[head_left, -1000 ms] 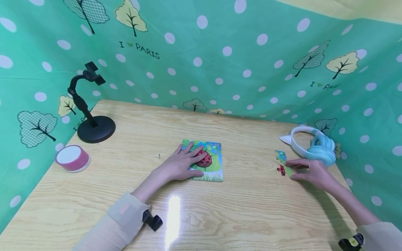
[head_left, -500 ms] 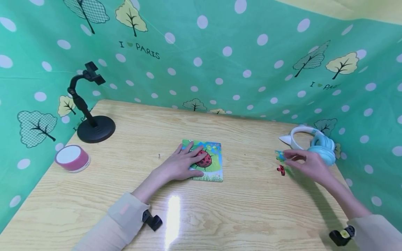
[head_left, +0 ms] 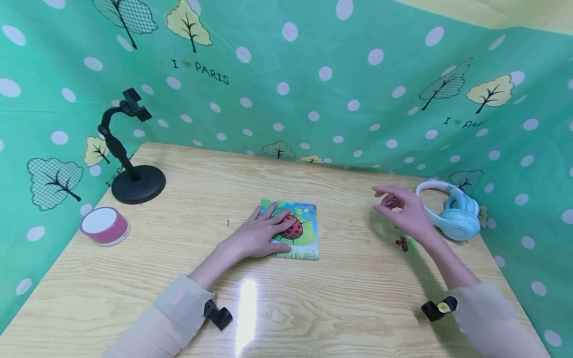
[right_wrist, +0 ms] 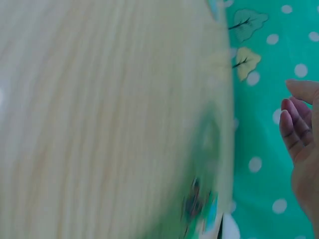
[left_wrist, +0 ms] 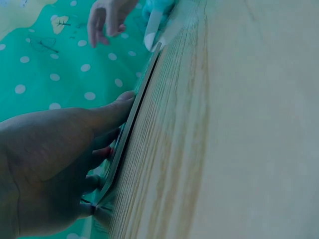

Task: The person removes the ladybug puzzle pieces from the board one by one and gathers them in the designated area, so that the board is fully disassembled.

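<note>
In the head view my left hand (head_left: 257,237) rests with spread fingers on a square ladybug jigsaw puzzle (head_left: 308,239), covering its left part. The left wrist view shows the thumb at the edge of the thin puzzle board (left_wrist: 130,122). My right hand (head_left: 405,211) is raised over the table at the right, fingers loosely bent, thumb and index apart, nothing visible between them. Below it lies a red and black ladybug puzzle piece (head_left: 402,243); the hand and forearm hide the spot around it. Blurred colourful pieces (right_wrist: 194,203) show in the right wrist view.
White and light-blue headphones (head_left: 458,221) lie at the right edge. A black phone stand (head_left: 138,184) and a pink and white round container (head_left: 104,226) stand at the left. A green dotted cloth (head_left: 286,99) hangs behind the wooden table (head_left: 335,308).
My right hand has lifted away from the loose puzzle pieces and moved left and toward the back. The left hand has stayed on the puzzle.
</note>
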{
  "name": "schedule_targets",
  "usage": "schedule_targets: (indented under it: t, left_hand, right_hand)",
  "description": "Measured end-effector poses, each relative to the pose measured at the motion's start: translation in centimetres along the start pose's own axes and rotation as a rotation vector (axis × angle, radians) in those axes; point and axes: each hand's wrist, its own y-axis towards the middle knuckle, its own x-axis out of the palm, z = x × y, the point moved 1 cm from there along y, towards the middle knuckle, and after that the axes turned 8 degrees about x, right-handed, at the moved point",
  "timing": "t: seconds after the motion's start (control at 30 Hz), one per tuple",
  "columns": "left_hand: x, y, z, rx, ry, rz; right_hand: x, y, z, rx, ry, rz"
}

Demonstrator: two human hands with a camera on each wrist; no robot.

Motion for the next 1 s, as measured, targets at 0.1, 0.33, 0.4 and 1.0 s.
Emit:
schedule_targets:
  t: [0.1,0.33,0.4,1.0]
  left_hand:
    - [-0.1,0.0,0.1,0.001,-0.003,0.002]
    - [0.0,0.0,0.1,0.001,-0.009,0.002]
    - [0.0,0.0,0.1,0.001,-0.006,0.002]
    - [-0.1,0.2,-0.1,-0.020,0.009,-0.016]
  right_hand:
    - [0.7,0.7,-2.0,0.001,0.067,0.018]
    - [2.7,2.1,-3.6,-0.021,0.233,0.038]
    - [3.4,2.2,-4.3,-0.042,0.258,0.034]
    - [8.9,1.2,-7.9,-0.052,0.278,-0.224]
